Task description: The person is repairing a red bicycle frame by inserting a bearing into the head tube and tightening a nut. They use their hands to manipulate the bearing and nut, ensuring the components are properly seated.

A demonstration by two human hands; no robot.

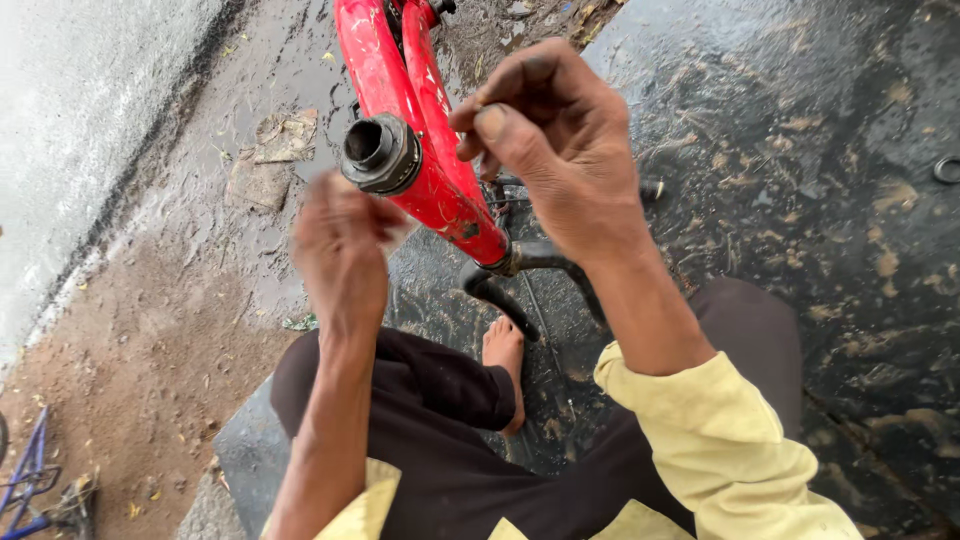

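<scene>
A red bicycle frame (430, 150) stands in front of me, with its dark round bottom bracket shell (378, 152) facing the camera. My left hand (338, 250) is just below the shell, blurred, fingers curled; a pale scrap shows at its edge, and I cannot tell whether it holds it. My right hand (555, 140) hovers right of the frame, thumb and fingers pinched together, perhaps on something tiny that is hidden. Black fork blades (530, 262) curve out below the frame.
My bare foot (504, 350) rests on a dark wet slab (800, 200). A small black ring (946, 169) lies at the far right. Muddy ground (150, 330) with a flattened scrap lies to the left. A blue metal frame (30, 480) shows at the bottom left.
</scene>
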